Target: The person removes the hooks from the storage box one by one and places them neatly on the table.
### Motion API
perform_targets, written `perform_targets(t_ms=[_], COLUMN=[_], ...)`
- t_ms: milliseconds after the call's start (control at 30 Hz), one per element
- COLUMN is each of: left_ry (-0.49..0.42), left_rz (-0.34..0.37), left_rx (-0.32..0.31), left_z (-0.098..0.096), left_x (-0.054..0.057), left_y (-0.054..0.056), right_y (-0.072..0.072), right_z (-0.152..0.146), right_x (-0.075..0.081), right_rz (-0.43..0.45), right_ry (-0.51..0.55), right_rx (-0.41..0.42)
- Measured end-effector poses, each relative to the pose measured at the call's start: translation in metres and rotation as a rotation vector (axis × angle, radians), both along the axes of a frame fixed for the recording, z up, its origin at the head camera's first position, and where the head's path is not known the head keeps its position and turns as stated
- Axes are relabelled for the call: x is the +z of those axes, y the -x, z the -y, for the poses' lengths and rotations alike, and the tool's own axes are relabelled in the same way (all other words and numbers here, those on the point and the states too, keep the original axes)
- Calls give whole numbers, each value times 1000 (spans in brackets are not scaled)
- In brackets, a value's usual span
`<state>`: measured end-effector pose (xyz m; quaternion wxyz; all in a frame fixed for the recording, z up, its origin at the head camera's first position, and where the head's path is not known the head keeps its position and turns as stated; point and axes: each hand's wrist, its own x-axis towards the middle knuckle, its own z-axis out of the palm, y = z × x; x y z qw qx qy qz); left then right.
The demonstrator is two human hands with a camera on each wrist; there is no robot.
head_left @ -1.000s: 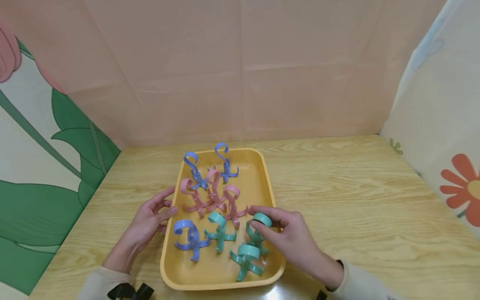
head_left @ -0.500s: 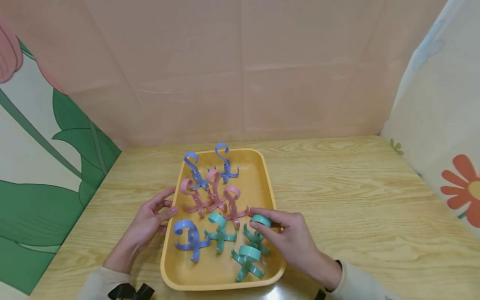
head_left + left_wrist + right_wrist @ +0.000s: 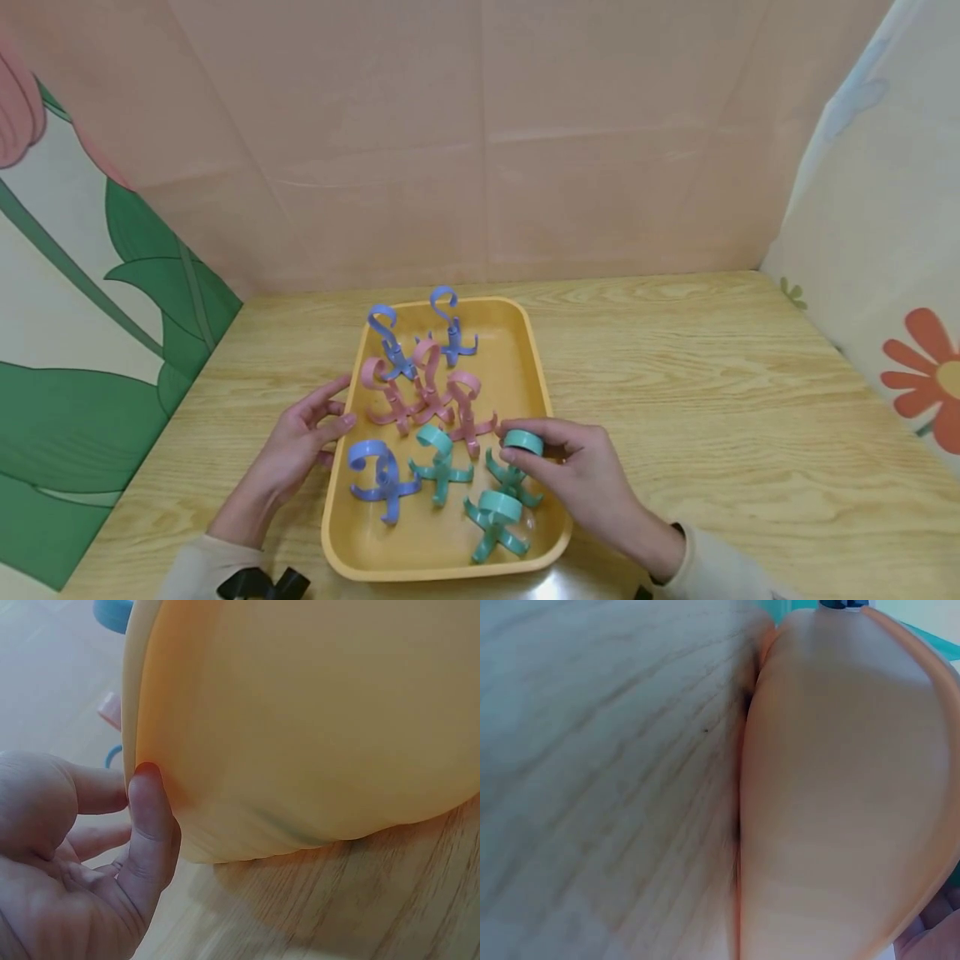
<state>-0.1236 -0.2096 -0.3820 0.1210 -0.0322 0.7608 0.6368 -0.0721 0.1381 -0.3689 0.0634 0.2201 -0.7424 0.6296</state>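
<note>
1. Right hand (image 3: pixel 588 467): thumb and forefinger pinching a green toy (image 3: pixel 512 481) by its curled top. Toy located over the near right part of the tray; whether its feet touch the bottom, I cannot tell.
2. Left hand (image 3: pixel 292 446): fingers pinching the left rim of the yellow tray (image 3: pixel 339 500). A hard tug here could probably topple the standing pieces.
3. Second green toy (image 3: pixel 491 533), just in front of the first: legs might snag if the pinched one is dragged sideways.
4. Pink toys (image 3: pixel 465 408), three, closely grouped; a careless knuckle could knock the nearest.
5. Blue toys (image 3: pixel 387 479), three, toward the left side and far end.
6. Wooden table (image 3: pixel 712 392), under everything.
</note>
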Motion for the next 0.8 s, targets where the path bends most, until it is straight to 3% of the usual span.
perform_targets(t_ms=[367,600,800], left_ry=[8,12,22], left_rz=[-5,0,10], left_rx=[5,10,17], left_z=[-1,-1,-1], left_x=[0,0,2], left_y=[0,0,0], right_y=[1,4,8], right_z=[-2,-7,-19], right_x=[4,20,38], right_rz=[-36,-75,-40], right_ry=[33,53,77], right_rx=[1,1,-26])
